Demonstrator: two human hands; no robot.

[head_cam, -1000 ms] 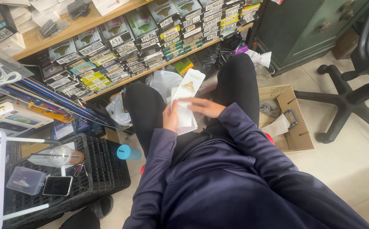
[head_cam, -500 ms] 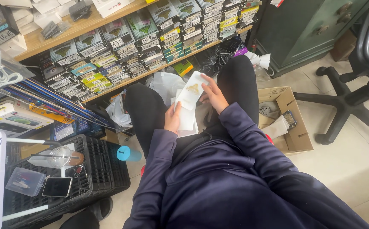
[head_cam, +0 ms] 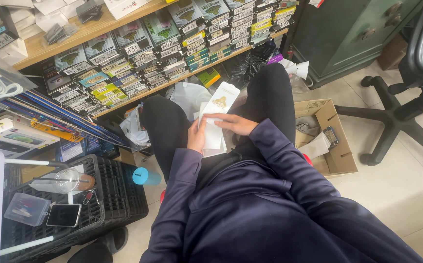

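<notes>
I sit with a stack of flat white boxes [head_cam: 218, 114] resting on my lap between my black-trousered knees. My left hand [head_cam: 196, 137] grips the stack's left edge from below. My right hand [head_cam: 235, 123] lies across the front of the boxes, fingers spread along the upper one, which tilts up toward the shelf and bears a small gold mark. Both dark blue sleeves fill the lower part of the view.
A wooden shelf [head_cam: 94, 33] holds rows of small packaged boxes ahead. A black crate [head_cam: 116, 195] at my left carries a plastic cup, a clear case and a phone. An open cardboard box [head_cam: 329, 141] sits on the floor at right, beside an office chair base [head_cam: 391, 122] and a green cabinet [head_cam: 352, 29].
My right hand has shifted from the top box's upper right edge down across the front of the stack. The left hand stays on the left edge.
</notes>
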